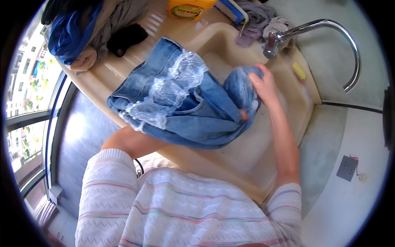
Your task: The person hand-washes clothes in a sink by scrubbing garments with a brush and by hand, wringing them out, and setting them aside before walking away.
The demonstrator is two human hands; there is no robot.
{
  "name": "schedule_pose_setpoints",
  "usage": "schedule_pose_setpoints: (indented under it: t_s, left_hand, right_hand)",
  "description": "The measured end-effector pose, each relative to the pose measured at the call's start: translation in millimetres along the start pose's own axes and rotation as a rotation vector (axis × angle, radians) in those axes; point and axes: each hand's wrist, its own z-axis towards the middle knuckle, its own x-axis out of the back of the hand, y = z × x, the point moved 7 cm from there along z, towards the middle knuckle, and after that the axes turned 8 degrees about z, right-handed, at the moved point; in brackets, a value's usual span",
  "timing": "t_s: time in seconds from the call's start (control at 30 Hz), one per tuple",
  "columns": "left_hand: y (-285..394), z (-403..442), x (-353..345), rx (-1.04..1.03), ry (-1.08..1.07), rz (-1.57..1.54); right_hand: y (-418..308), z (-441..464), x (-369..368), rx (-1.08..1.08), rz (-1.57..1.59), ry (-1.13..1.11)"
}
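Observation:
Blue denim jeans (pixel 193 125) with white lace trim hang over the sink's near left side, waistband toward the upper left. My right hand (pixel 264 84) is closed on a bunched, wet part of the denim, with whitish suds on it. My left forearm passes beneath the jeans, and most of my left hand is hidden by the cloth. Only a fingertip of my left hand (pixel 244 115) shows, where the denim folds draw together, just below my right hand. The beige sink (pixel 247 158) lies under both hands.
A chrome faucet (pixel 329 24) curves over the right side. A yellow brush (pixel 299 71) lies on the right ledge. At the back are a yellow detergent container (pixel 189 9), a blue brush (pixel 231 10) and grey cloths (pixel 255 18). Blue clothing (pixel 72 35) and a black cloth (pixel 127 39) lie left.

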Motion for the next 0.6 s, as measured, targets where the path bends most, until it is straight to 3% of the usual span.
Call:
schedule_pose_setpoints:
  t_s: [0.23, 0.53, 0.6]
  left_hand:
    - [-1.0, 12.2, 9.0, -0.023, 0.035, -0.006]
    - [-5.7, 40.5, 15.5, -0.065, 0.111, 0.020]
    - [-5.4, 43.3, 16.5, -0.071, 0.119, 0.016]
  right_hand:
    - [-10.5, 17.9, -20.7, 0.132, -0.476, 0.100]
    - [-7.2, 30.9, -37.7, -0.077, -0.630, 0.062]
    - [-8.7, 35.1, -39.9, -0.039, -0.680, 0.061]
